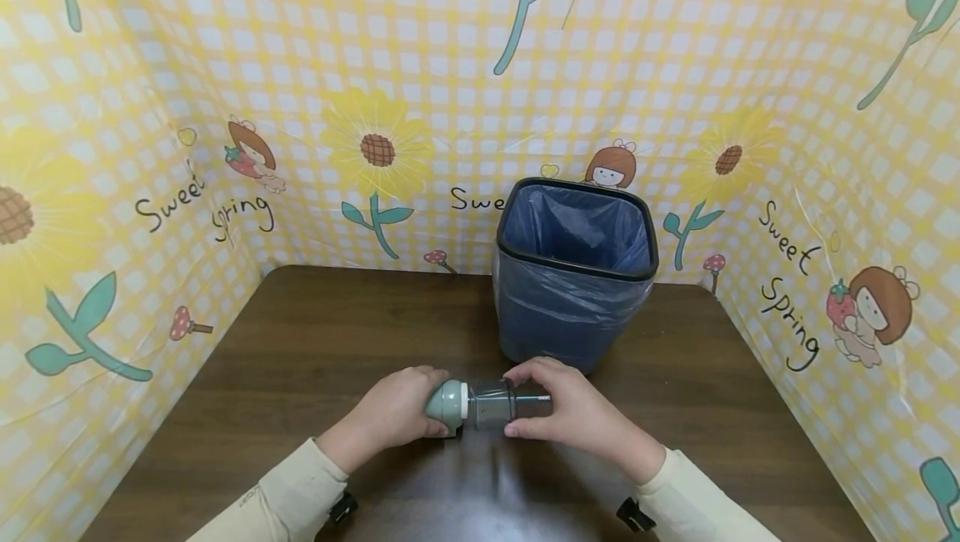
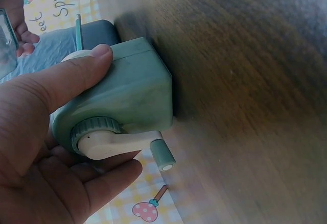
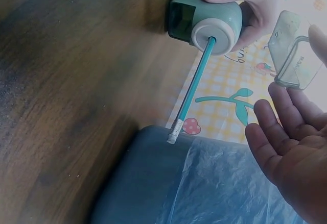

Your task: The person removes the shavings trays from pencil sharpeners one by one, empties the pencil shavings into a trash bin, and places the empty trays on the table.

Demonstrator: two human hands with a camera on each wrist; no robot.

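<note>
My left hand (image 1: 401, 409) grips a green pencil sharpener (image 2: 138, 81) by its body, thumb on one side and fingers around the other. Its cream crank (image 2: 117, 143) with a green knob sticks out at the back. From the white front ring (image 3: 214, 32) juts a teal pencil (image 3: 196, 83), its eraser end (image 3: 175, 131) outward. A dark open bay (image 3: 182, 22) shows low in the sharpener's front. My right hand (image 1: 558, 400) pinches a clear plastic shavings box (image 3: 294, 53) between thumb and fingers, held apart from the sharpener.
A dark blue trash bin (image 1: 562, 325) with a clear liner and black rim (image 1: 577, 267) stands on the brown wooden table (image 1: 360, 317), just beyond my right hand. Yellow checked cloth (image 1: 450, 50) walls the table's back and sides. A few tiny specks (image 3: 74, 175) lie on the tabletop.
</note>
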